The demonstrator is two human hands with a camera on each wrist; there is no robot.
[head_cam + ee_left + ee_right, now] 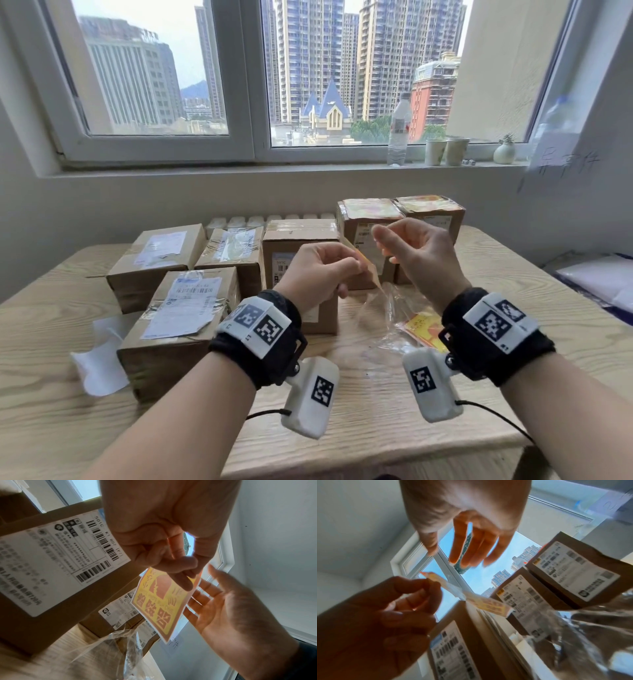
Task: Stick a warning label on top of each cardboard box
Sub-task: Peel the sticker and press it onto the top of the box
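Observation:
My left hand (356,266) pinches a yellow and red warning label (369,270) by its top edge, above the table in front of a tall cardboard box (301,240). The label (161,605) hangs down from the thumb and forefinger of that hand (187,580). My right hand (385,245) hovers just right of the label with fingers relaxed and apart, holding nothing. The right wrist view shows its fingers (455,545) spread above the label (488,604). Two boxes at the back right (373,209) (430,202) carry yellow labels on top. Several other boxes (185,308) show only shipping labels.
A clear plastic bag (394,308) with more yellow labels (423,329) lies on the wooden table (376,394) under my right wrist. White backing paper (99,363) lies at the left. A water bottle (399,130), paper cups (445,150) and a small vase (504,150) stand on the windowsill.

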